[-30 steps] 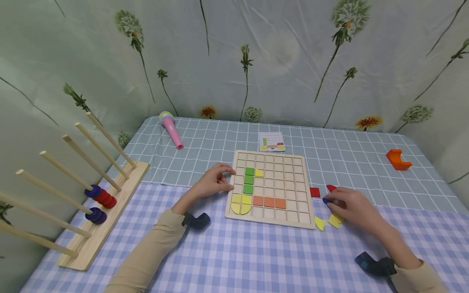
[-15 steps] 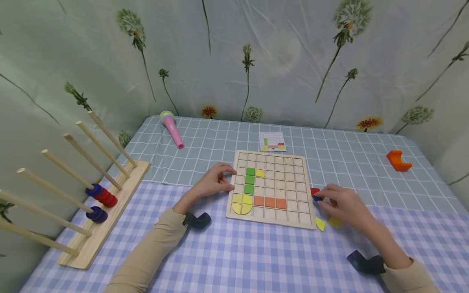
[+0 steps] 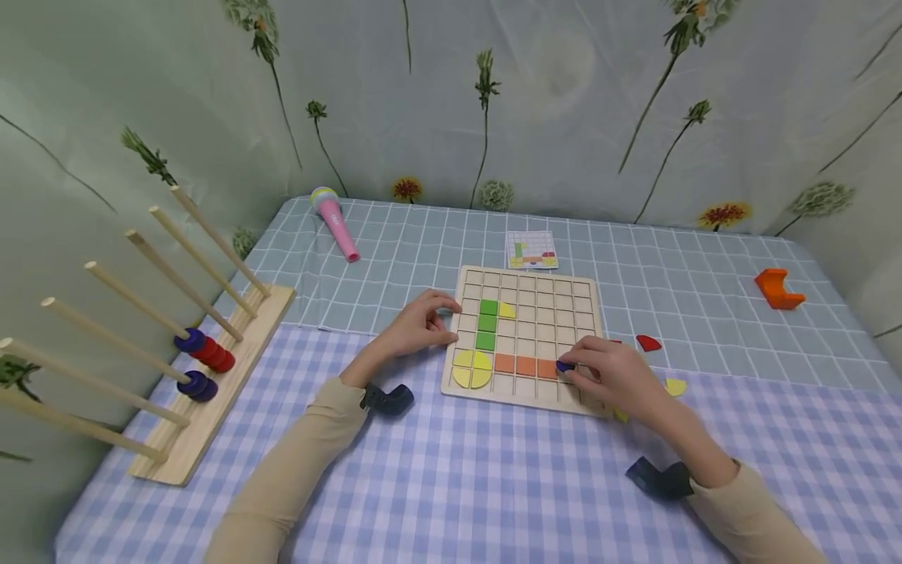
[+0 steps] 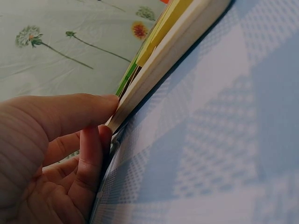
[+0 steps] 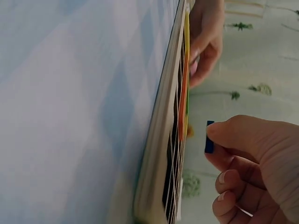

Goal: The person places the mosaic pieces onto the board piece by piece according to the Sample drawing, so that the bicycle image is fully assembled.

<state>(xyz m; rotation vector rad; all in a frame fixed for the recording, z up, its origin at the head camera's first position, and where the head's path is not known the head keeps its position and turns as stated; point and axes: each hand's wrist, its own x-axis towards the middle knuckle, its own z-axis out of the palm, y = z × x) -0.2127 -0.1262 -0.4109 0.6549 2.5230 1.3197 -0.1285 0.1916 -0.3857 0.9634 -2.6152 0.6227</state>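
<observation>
One blue piece (image 5: 210, 136) is seen raised off the grid board (image 3: 553, 315) only in the right wrist view; beside the orange squares (image 3: 525, 365) it is shown in the head view. It is pinched by the right hand (image 3: 618, 376), fingers nearly together; the board's left edge is touched by parted fingers of the left hand (image 3: 418, 323).

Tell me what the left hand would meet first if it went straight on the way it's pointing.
Most likely the wooden grid board: the left hand has thumb and fingertips at its left edge, though exact contact is unclear.
</observation>
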